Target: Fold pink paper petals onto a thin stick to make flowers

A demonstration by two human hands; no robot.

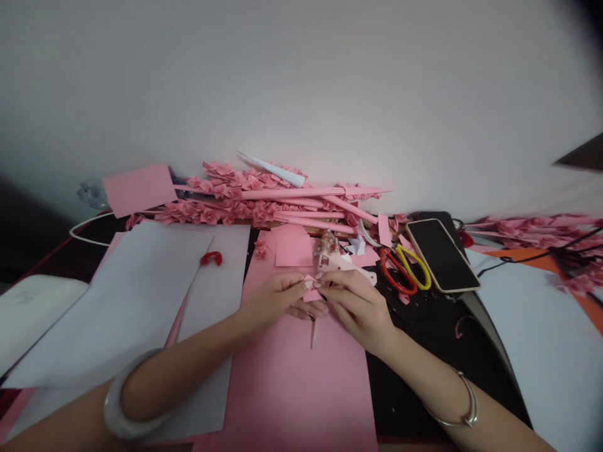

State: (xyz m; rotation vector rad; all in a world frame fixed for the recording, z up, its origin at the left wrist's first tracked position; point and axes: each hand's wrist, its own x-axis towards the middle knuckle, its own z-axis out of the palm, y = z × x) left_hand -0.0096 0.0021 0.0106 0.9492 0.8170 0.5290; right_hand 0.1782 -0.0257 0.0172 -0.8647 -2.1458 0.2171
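Note:
Between my two hands is a small piece of pink paper, partly covered by fingers. My left hand pinches it from the left with thumb and fingers. From the right, my right hand grips its upper edge with the fingertips. Both hands are above a large pink sheet. A thin pale strip sticks out below the fingers; whether I hold it or it lies on the sheet, I cannot tell. Just behind the fingers lie a pale pink tool, partly hidden, and a pink paper square.
Pink paper flowers on rolled stems lie along the wall. Red-and-yellow-handled scissors and a phone are to the right. White sheets cover the left side, with a small red object on them.

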